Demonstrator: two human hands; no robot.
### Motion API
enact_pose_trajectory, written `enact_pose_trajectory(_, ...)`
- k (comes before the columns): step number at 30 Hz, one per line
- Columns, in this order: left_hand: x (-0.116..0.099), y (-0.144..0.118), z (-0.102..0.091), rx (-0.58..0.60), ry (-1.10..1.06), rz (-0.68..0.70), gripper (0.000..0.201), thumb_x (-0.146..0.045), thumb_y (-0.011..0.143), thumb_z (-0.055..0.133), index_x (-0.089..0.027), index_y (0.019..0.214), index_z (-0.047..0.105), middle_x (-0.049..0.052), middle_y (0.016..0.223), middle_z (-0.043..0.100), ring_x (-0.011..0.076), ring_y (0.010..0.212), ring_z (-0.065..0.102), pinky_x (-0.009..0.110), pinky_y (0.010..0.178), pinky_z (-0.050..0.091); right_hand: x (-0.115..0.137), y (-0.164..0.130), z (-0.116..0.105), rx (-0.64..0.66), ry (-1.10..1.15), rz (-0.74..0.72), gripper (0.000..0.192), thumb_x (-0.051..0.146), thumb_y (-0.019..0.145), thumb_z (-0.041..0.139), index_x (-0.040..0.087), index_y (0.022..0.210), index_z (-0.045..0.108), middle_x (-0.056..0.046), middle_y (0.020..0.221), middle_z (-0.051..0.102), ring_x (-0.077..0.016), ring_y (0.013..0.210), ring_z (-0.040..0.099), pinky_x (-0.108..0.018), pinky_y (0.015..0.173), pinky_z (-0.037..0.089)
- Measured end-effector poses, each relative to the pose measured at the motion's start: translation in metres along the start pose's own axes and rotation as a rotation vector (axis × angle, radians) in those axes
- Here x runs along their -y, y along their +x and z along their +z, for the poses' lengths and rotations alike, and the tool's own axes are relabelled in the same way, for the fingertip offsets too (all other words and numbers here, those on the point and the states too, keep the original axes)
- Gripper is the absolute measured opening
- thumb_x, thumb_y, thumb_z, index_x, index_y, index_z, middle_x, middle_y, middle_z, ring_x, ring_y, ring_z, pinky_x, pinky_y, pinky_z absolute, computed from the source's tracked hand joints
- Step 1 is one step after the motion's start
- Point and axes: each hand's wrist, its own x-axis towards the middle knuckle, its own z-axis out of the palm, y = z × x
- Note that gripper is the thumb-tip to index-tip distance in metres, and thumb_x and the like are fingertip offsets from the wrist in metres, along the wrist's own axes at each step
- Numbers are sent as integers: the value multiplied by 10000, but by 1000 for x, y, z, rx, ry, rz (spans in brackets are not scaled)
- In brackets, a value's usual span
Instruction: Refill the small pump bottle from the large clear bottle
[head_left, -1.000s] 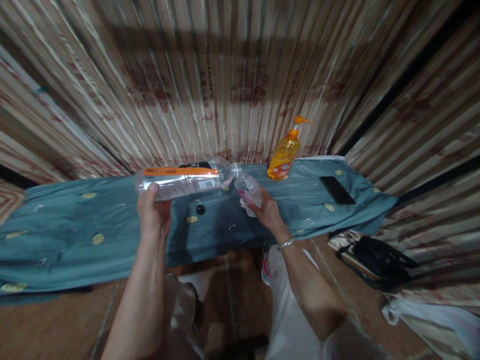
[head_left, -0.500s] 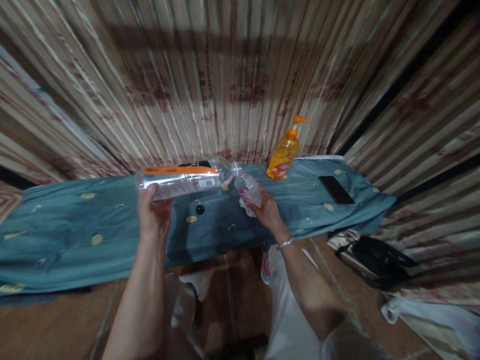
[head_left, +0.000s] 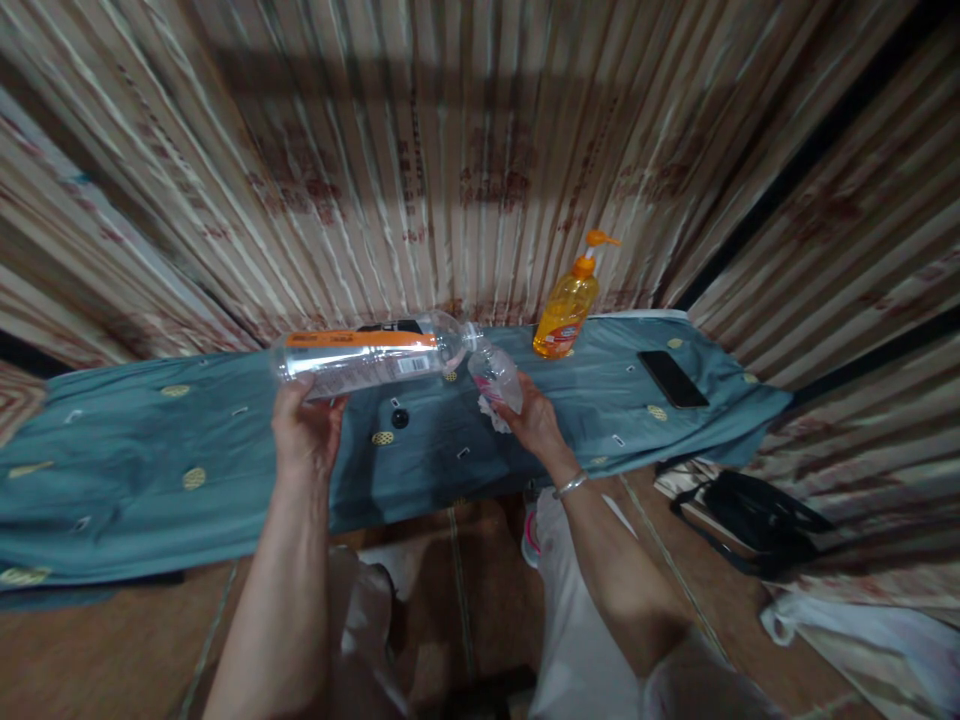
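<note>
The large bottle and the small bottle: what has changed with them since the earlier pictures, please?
Nothing has clearly moved, and nothing was taken hold of or let go. The left hand still holds the large bottle nearly level, its mouth by the small bottle in the right hand.

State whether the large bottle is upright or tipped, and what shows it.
Tipped: the large bottle lies nearly level in the left hand, pointing sideways toward the small bottle in the right hand.
</note>
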Motion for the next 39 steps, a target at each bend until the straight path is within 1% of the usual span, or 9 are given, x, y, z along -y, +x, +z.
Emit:
enact_pose_trajectory(6, 1, -1, 1, -49, -20, -3, 336, -321, 481, 852, -245, 706, 614, -1, 870, 738, 221, 937, 650, 309, 744, 553, 0, -1, 1, -5, 2, 3, 647, 473, 931, 664, 79, 1424, 518, -247, 1224, 743, -369, 1116, 729, -498, 934, 600)
enact_pose_trajectory(10, 3, 0, 1, -44, 5, 16, 333, -345, 503, 851, -246, 720, 619, 1, 918, 746, 215, 945, 647, 312, 761, 543, 1, 0, 0, 4, 13, 7, 656, 456, 925, 673, 61, 1425, 518, -257, 1250, 731, -371, 1151, 716, -497, 964, 592)
enact_pose_trajectory(13, 4, 0, 0, -35, 34, 34, 324, -370, 532, 833, -251, 760, 636, 10, 999, 757, 226, 975, 651, 330, 784, 538, 3, 0, -1, 24, 5, 19, 669, 417, 912, 692, 38, 1431, 505, -270, 1248, 728, -377, 1162, 715, -497, 973, 589)
enact_pose_trajectory(15, 5, 0, 0, -51, 35, 34, 334, -374, 529, 832, -251, 773, 639, 15, 1029, 759, 232, 994, 651, 338, 795, 537, 4, 0, -2, 25, -3, 28, 661, 409, 910, 699, 51, 1432, 507, -261, 1235, 736, -374, 1152, 722, -497, 959, 596)
enact_pose_trajectory(18, 5, 0, 0, -73, 30, 21, 351, -374, 515, 842, -253, 765, 628, 17, 1030, 756, 240, 1021, 648, 344, 793, 532, 6, 0, -2, 18, -10, 39, 644, 407, 911, 705, 69, 1425, 515, -247, 1228, 742, -371, 1147, 727, -499, 947, 602)
enact_pose_trajectory(22, 6, 1, -1, -51, 54, 18, 339, -385, 540, 834, -263, 770, 618, 15, 1028, 755, 262, 1092, 645, 365, 814, 535, 6, 0, -1, 22, -6, 54, 650, 401, 906, 708, 57, 1423, 515, -248, 1214, 744, -369, 1137, 730, -493, 949, 601)
enact_pose_trajectory(30, 9, 0, -3, -10, 64, 43, 327, -417, 606, 837, -265, 806, 628, 10, 1053, 757, 283, 1199, 630, 389, 868, 542, 0, -1, 2, -16, -8, 11, 662, 502, 931, 656, 79, 1419, 513, -249, 1230, 739, -378, 1141, 726, -513, 937, 600)
enact_pose_trajectory(34, 9, 0, -3, -27, 32, 33, 322, -407, 593, 851, -271, 819, 667, 0, 1089, 759, 263, 1148, 655, 362, 834, 553, 0, -1, 3, -29, 6, -1, 631, 482, 935, 657, 95, 1416, 525, -243, 1241, 736, -367, 1138, 727, -507, 950, 595)
enact_pose_trajectory(39, 9, -1, -2, -39, 11, 15, 294, -370, 588, 845, -247, 786, 666, 2, 1105, 769, 215, 1025, 668, 308, 795, 533, 3, -1, 1, -7, 6, -7, 603, 439, 938, 653, 95, 1417, 527, -230, 1233, 738, -353, 1123, 727, -485, 946, 595)
